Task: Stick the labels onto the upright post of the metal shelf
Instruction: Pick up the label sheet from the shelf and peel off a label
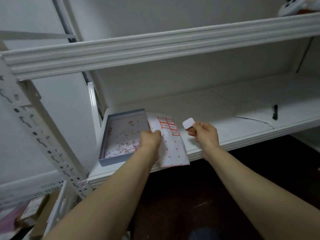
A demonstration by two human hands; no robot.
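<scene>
The right hand [204, 134] pinches a single peeled label [188, 123] between thumb and fingertips, its blank white side turned toward the camera, held up clear of the shelf board [225, 108]. The left hand [150, 138] is closed on the edge of the label sheet [170, 144], which hangs tilted over the front lip of the shelf; a few red-bordered labels remain at its top, and most of the lower cells are already empty.

The upright post [39, 134], white and punched with slots, stands far off to the left of both hands, its long axis running up and down and leaning in this wide view. From the held label it lies well apart, across the left forearm and past the shallow blue-rimmed box [121, 135] sitting on the shelf. The left hand is the nearer one, but it is busy with the sheet, so I'd judge the right hand must carry the label leftward across the body to reach the post's face. A black pen [275, 112] lies on the shelf to the right.
</scene>
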